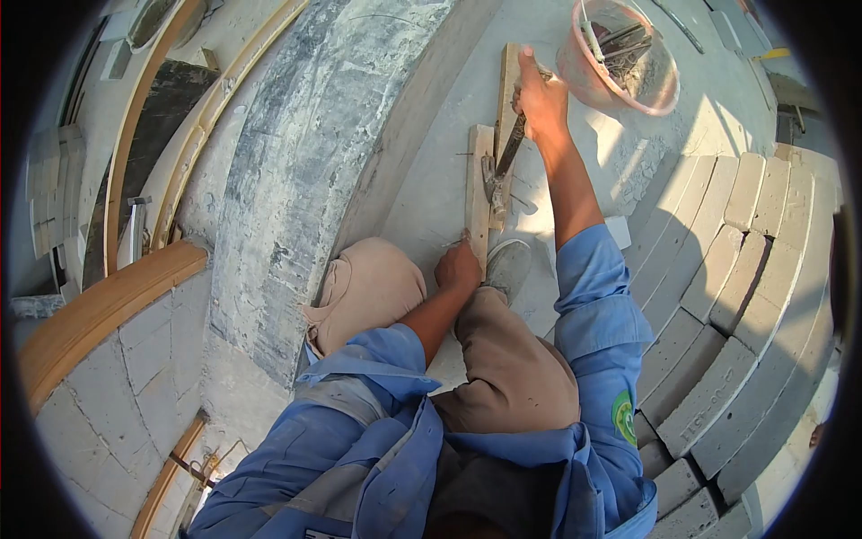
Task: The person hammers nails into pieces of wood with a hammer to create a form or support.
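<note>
My right hand [542,99] is wrapped round the dark handle of a hammer [511,148], thumb along the grip. The hammer's metal head [491,180] is down at a short wooden strip [479,193]. Beside and partly under it lies a second wooden strip [509,76], running farther away from me. My left hand [458,268] is closed at the near end of the short strip. Thin nails [452,242] seem to stick out from its fingers, though small and partly hidden. A shoe [508,268] is close to the strips' near end.
A pinkish bucket [620,94] with rods and debris stands beyond my right hand. Stacked grey blocks [718,260] fill the right side. A wide grey-stained slab [305,153] rises on my left, with a block wall topped by a wooden beam [117,310] farther left.
</note>
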Motion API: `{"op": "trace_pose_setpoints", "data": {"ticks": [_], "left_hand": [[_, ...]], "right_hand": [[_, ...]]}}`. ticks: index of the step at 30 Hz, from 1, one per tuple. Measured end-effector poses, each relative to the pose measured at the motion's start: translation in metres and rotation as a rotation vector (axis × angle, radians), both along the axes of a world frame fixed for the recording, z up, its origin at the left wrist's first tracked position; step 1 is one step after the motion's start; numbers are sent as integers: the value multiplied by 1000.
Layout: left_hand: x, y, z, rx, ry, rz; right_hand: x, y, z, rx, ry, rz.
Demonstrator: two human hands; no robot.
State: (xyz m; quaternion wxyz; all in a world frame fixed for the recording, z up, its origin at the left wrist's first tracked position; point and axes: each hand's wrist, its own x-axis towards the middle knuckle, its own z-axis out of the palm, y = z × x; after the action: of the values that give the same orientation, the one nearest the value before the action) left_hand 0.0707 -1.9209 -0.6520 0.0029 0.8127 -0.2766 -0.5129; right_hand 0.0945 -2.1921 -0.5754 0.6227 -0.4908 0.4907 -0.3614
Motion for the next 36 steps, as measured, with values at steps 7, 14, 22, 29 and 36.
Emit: {"op": "trace_pose_setpoints", "data": {"ticks": [7,14,22,29,36], "left_hand": [[-2,-2,-3,-18,2,-16],[-7,0,-12,-34,2,-14],[-3,-4,-2,-20,37,-32],[-1,-4,-2,54,24,-44],[-5,0,1,20,12,-157]], "right_hand": [[9,-33,-9,72,22,-131],[-19,-11,9,67,-272,-180],[-23,-28,8,337,-427,144],[-4,-6,14,169,-385,46],[11,13,30,60,-326,1]]}}
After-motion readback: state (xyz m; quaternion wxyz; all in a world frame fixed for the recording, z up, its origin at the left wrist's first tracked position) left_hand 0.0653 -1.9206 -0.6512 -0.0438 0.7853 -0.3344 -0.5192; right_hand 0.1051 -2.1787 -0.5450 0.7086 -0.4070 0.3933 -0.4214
